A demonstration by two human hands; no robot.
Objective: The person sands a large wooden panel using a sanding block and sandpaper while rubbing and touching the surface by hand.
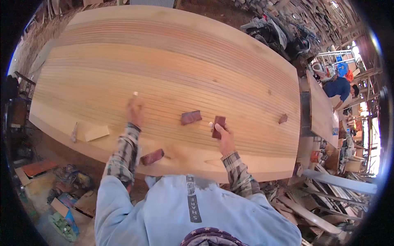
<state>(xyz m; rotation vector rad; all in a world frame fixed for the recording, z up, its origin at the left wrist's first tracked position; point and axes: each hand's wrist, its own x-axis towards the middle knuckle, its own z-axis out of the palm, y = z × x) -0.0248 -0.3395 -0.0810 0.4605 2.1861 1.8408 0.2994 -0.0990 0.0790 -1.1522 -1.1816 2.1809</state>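
Note:
A broad wooden tabletop (pixel 172 65) with lengthwise grain lies in front of me. My right hand (pixel 226 141) grips a reddish-brown sanding block (pixel 218 126) over its near right part. Something small and white shows at the block's left edge, perhaps a wrapped fingertip. To the left, my left hand (pixel 135 112) is over the wood and smeared by motion, with white at one fingertip; its finger pose is unclear. Between the hands lies a similar dark red block (pixel 191 117). Another reddish block (pixel 152 157) rests near the front edge, beside my left forearm.
A pale flat offcut (pixel 97 133) and a thin sliver-like piece (pixel 74 132) lie on the left. A small reddish piece (pixel 283 119) sits near the right edge. Motorcycles (pixel 279 35) stand beyond the tabletop. At right, a person (pixel 338 89) leans over another board (pixel 320 108).

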